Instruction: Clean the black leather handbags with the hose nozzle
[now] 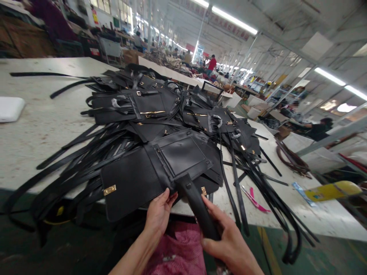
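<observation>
A black leather bag panel [130,179] with a gold clasp plate lies flat at the table's near edge, joined to a piece with a framed pocket. My left hand [159,210] pinches the panel's near edge, thumb on top. A thick black strap [197,204] runs from that piece toward me, and my right hand [226,236] is wrapped round its lower part. Behind lies a heap of similar black bag pieces [149,103] with gold buckles and zips. Many long black straps [86,160] spread out to the left.
The pale table [329,217] carries a yellow object [335,191], a pink-handled tool [254,200] and a brown coiled strap [292,158] on the right. A white box [10,109] sits at the far left. More straps hang over the near edge. People work in the background.
</observation>
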Demonstrator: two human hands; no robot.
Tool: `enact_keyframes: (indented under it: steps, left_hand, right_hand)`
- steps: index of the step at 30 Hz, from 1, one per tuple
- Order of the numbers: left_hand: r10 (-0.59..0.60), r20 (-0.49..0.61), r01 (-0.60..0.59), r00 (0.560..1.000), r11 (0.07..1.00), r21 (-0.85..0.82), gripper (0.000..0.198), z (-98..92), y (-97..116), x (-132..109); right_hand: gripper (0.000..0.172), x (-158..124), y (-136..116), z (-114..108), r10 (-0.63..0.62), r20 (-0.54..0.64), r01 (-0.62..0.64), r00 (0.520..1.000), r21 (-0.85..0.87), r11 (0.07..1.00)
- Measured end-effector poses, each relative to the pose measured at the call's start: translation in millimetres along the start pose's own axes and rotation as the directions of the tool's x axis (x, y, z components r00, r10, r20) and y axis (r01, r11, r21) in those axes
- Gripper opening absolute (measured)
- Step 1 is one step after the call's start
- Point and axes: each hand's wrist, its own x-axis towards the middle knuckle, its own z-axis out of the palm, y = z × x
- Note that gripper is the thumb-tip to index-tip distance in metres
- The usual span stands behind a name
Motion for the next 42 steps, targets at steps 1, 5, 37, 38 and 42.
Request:
enact_keyframes:
  steps: [1,5,37,38,42]
  left_hand:
    - [0.000,-0.004,0.000,1.000,1.000,-0.001,0.007,-0.8,-1,0]
    - [-0.017,-0.007,0.017,1.000,1.000,0.005,0.008,-1.8,0,-1]
    - [-0.048,-0.157,0.026,0.986,0.990,-0.137,0.010,-4.4,-3,6]
    - [-0.037,-0.147,0.017,0.988,0.990,-0.138,0.009,-4.3,-3,5]
    - [0.073,-0.143,-0.102,0.987,0.974,-0.201,0.019,0.7,1,3]
  right_hand:
    - [0.081,-3,1,-1,0.019,0.027,-0.019,0.999,0.012,1.000]
    - [0.080,-5,4,2,0.038,0.043,-0.039,0.998,0.019,0.999]
    - [0.085,49,-22,22,-0.055,0.074,0.051,0.996,0.060,0.997]
    - [0.086,51,-24,21,-0.068,0.052,0.064,0.996,0.064,0.996]
    - [0.085,40,-21,12,-0.089,-0.031,0.092,0.996,0.074,0.993]
